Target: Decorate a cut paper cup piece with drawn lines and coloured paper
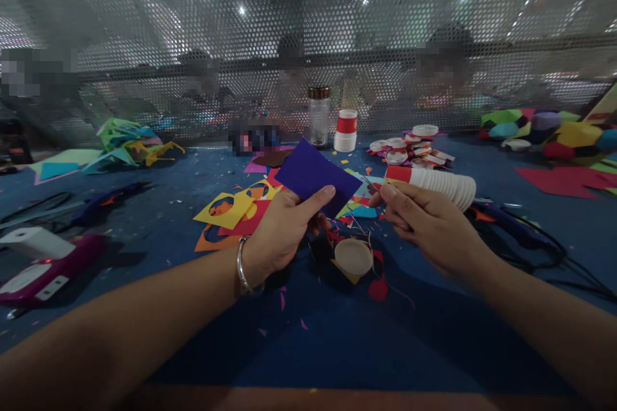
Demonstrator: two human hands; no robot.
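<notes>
My left hand [284, 225], with a silver bangle at the wrist, grips a square of dark blue-violet paper [315, 176] between thumb and fingers. To its right, my right hand [419, 218] is closed around small scissors [371, 186]; their thin metal blades point left at the paper, and the handles are mostly hidden by the fingers. Just behind that hand a stack of white and red paper cups [443, 185] lies on its side. Below and between the hands sits a round pale paper piece [353, 257] among red scraps [378, 286] and thin strings.
Yellow cut-out paper [226, 209] lies left of centre. A glass jar [319, 119] and upright cups [346, 131] stand at the back. Glue guns [108, 202] with cables lie on both sides. A magenta power strip [58, 270] is at left; a perforated metal screen [299, 32] rises behind.
</notes>
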